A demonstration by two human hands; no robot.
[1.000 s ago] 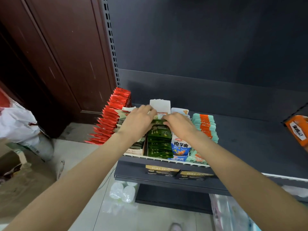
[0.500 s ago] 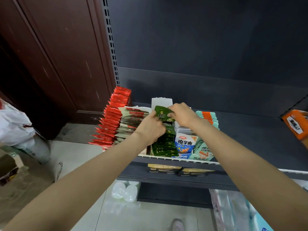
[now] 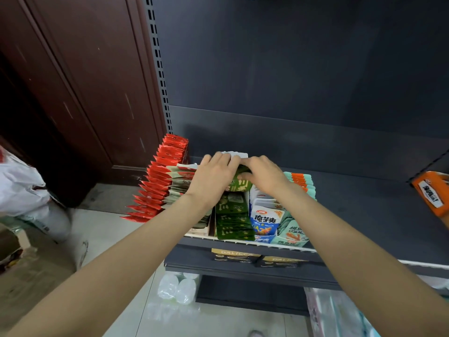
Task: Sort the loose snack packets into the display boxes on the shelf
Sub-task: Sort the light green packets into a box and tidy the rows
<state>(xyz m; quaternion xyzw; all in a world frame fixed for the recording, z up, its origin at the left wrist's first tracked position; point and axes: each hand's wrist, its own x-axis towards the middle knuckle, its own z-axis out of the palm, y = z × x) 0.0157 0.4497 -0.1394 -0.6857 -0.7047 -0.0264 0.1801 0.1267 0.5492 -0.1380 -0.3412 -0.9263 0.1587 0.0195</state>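
Filling most of the left end of the dark shelf [image 3: 352, 203], five rows of snack packets stand side by side, so we judge the sorting well advanced. From our left we see the red packets [image 3: 155, 186] fanned out past the shelf edge, then the beige packets [image 3: 179, 186], the row of green packets [image 3: 233, 220] in its display box, the blue-and-white packets [image 3: 266, 218] in theirs, and the mint packets [image 3: 292, 233] topped with orange at the rear. We bring both hands together at the back of the green row, just before a white box flap [image 3: 237, 154]. Our left hand [image 3: 213, 178] curls over the rear packets and seems to hold them forward; our right hand [image 3: 263, 175] pinches a loose green packet [image 3: 239, 184], upright and partly hidden by both hands, at the gap behind the row. We judge this packet still to be seated. An orange box [image 3: 431, 193] lies well apart at the far right. How many loose packets remain we cannot tell; none lies in view on the shelf.
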